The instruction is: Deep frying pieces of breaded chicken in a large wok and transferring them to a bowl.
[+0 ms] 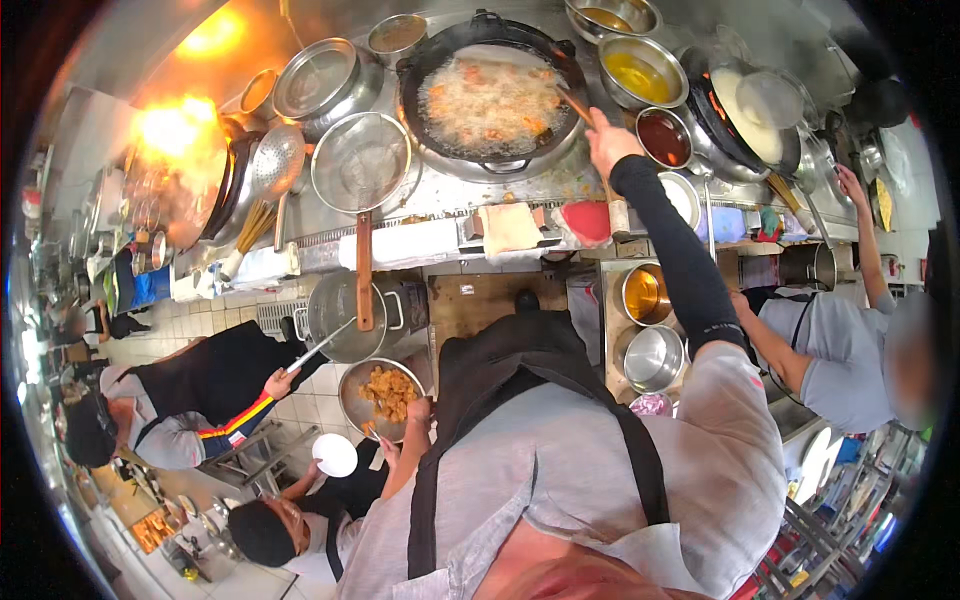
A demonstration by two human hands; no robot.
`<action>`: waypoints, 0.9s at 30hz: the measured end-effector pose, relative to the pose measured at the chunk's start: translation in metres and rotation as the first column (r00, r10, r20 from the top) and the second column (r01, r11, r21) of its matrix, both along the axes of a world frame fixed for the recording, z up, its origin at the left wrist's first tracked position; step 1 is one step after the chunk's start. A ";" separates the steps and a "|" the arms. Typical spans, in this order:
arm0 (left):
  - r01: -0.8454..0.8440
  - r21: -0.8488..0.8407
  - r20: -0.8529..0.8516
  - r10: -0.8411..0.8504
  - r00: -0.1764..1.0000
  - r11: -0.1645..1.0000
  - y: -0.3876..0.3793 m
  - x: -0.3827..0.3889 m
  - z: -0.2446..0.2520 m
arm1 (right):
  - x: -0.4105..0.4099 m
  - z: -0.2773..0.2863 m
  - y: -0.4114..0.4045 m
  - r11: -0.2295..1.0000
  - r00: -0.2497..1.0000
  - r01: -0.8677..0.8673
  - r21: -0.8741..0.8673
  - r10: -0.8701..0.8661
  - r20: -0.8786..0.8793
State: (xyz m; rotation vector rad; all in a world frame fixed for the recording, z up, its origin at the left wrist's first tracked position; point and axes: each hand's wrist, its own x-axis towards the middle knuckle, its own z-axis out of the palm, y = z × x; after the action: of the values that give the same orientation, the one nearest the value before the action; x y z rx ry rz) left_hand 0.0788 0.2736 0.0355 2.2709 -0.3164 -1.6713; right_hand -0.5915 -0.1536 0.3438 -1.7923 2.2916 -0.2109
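Note:
My right hand grips the wooden handle of a utensil whose far end reaches the rim of a large black wok. Battered-looking pieces of food bubble in the oil inside it. My left hand is at the right rim of a metal bowl of brown fried pieces, low on my left; its fingers are partly hidden, so its hold is unclear. A co-worker's hand with a metal utensil is at the same bowl, and that person's other hand holds a white plate.
High flames rise from a wok at the left. A wire strainer with a wooden handle juts over the stove's front edge. Bowls of yellow liquid and red sauce stand right of my wok. Co-workers stand on both sides.

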 end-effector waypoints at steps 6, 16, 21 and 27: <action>-0.032 -0.049 -0.099 0.027 0.995 0.998 -0.106 -0.072 0.030 | -0.061 0.005 0.046 0.989 1.000 0.024 -0.148 -0.022 0.013; -0.051 -0.033 -0.105 0.047 0.993 0.998 -0.082 -0.070 0.030 | 0.003 -0.021 0.066 0.893 0.293 0.301 0.335 -0.421 0.858; -0.068 -0.043 -0.069 0.065 0.996 0.997 -0.082 -0.081 0.032 | 0.038 0.011 0.096 0.875 0.064 0.244 0.419 -0.445 0.893; 0.180 -0.122 0.037 -0.177 0.984 0.976 -0.064 -0.085 0.036 | 0.043 -0.028 0.084 0.883 -0.300 0.043 0.467 -0.434 0.849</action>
State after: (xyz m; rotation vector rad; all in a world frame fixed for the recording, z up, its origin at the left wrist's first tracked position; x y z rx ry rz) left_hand -0.0066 0.2096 0.0712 2.2299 -0.6301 -1.6559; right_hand -0.5481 -0.0699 0.3155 -0.2679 1.0967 -0.9723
